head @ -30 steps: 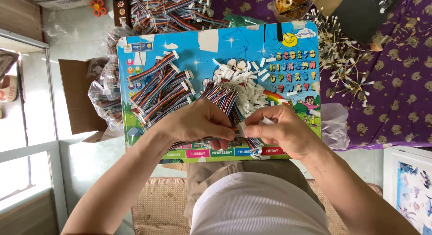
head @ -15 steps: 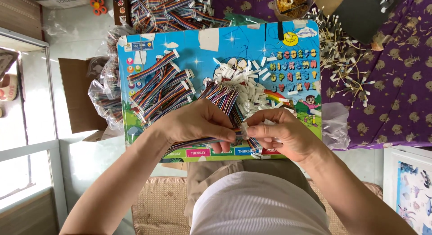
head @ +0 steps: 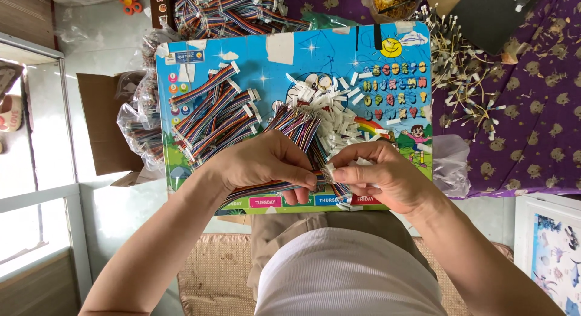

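At the bottom centre of the frame a white ribbed top and khaki trousers are seen, with a woven straw mat beneath them on the floor. Just above, at mid-frame, a flat multicoloured ribbon cable is pinched in the left hand, whose fingers are curled closed around it, while its free end is met by a small white plastic connector gripped between the thumb and fingertips of the right hand. Both hands are held over a glossy blue cartoon-printed board, which is used as the work surface and lies across the lap. On its left half a loose stack of finished ribbon cables, roughly a dozen and each capped with white ends, is laid slantwise; at its centre a fanned bundle of striped cables is spread, and beside it a heap of small white connectors, too many to count, is scattered. At the left edge of the frame, clear crinkled plastic bags and a brown cardboard flap are seen on the pale floor. At the upper right a purple patterned cloth is strewn with thin pale wires. Along the top edge more striped cables are piled.
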